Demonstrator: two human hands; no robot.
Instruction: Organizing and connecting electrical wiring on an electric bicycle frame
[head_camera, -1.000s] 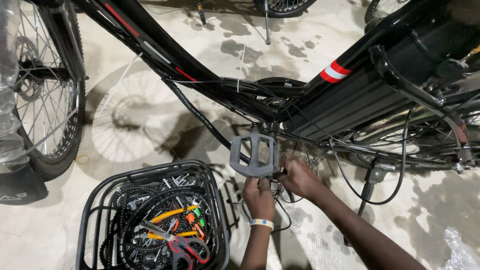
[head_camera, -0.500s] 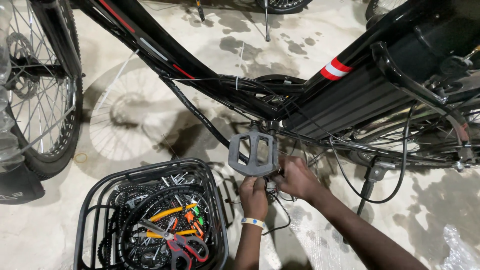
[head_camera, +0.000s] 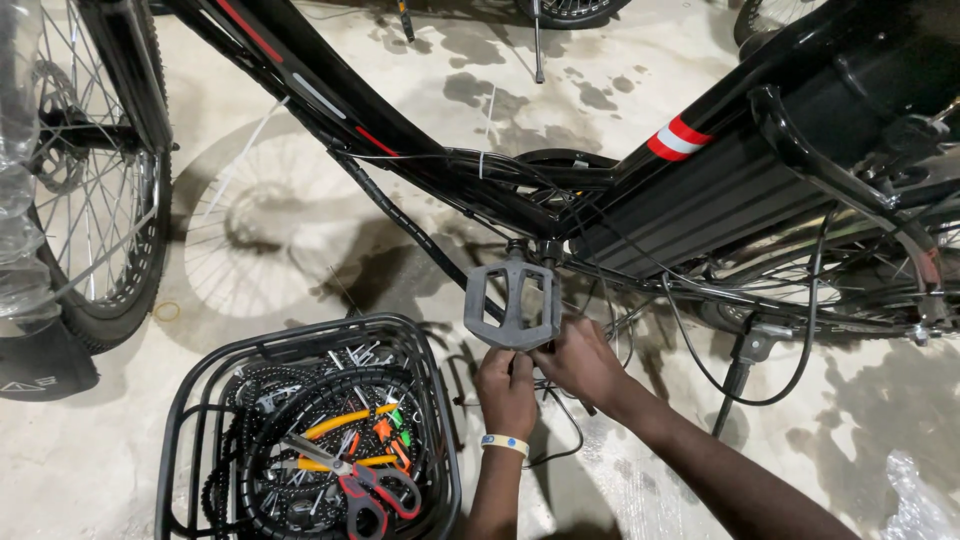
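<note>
A black bicycle frame (head_camera: 420, 150) runs across the view above a wet concrete floor. A grey platform pedal (head_camera: 512, 302) hangs at its middle. Both my hands are close together just under the pedal. My left hand (head_camera: 506, 390), with a pale wristband, has its fingers curled at the pedal's lower edge. My right hand (head_camera: 580, 362) is beside it, fingers pinched on something small and dark below the pedal; what it grips is hidden. Thin black cables (head_camera: 560, 420) hang by my hands.
A black wire basket (head_camera: 200, 400) at lower left holds coiled cable, red-handled scissors (head_camera: 365, 492) and orange tools. The front wheel (head_camera: 95, 210) stands at left. The kickstand (head_camera: 738, 370) and rear wheel parts are at right. Crumpled clear plastic (head_camera: 915, 495) lies at lower right.
The pedal and my two hands have stayed in nearly the same place; the fingers shift slightly under the pedal. The view has moved a little.
</note>
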